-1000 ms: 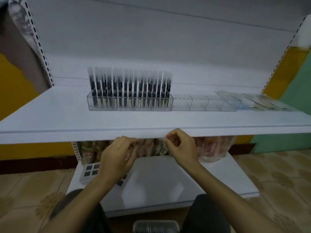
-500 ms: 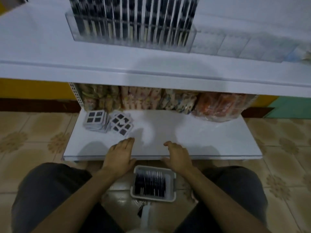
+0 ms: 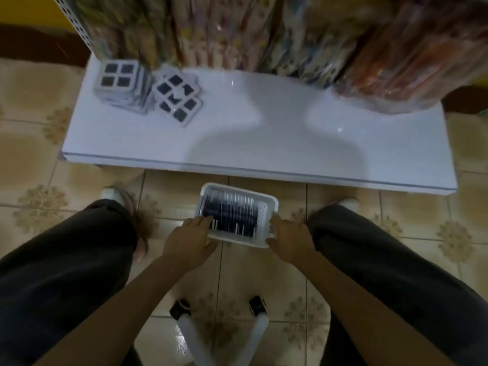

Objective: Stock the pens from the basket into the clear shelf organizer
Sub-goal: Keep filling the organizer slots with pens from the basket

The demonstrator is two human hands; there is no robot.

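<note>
Two hands reach down to a white basket [image 3: 266,207] that stands on the tiled floor [image 3: 264,273], between the person's legs in dark trousers [image 3: 66,260]. The pens [image 3: 229,215], dark with pale caps, lie side by side in the basket, parallel to its short sides; motion blur hides their details.

The left hand [image 3: 188,240] is at the near left corner. Its fingers [image 3: 203,221] lie close together and reach over the rim to the first pens, and the thumb runs along the near wall, so the corner sits between them. The right hand [image 3: 289,240] holds the near right corner, with fingers curled over the rim and the thumb below it.

A narrow strip of tile lies between the far rim of the basket and the front edge of the low white shelf [image 3: 264,154]. Some floor shows on each side, between the basket and each leg. Behind the hands, two white stool legs [image 3: 253,336] with black feet stand on the tiles.

At the left of the shelf lie two stacks of cube-pattern cards [image 3: 118,83], touching each other. Colourful packs [image 3: 237,30] stand along the back, and an orange bundle [image 3: 409,64] bulges forward at the right. The white shelf surface shows from the packs to the front edge.
</note>
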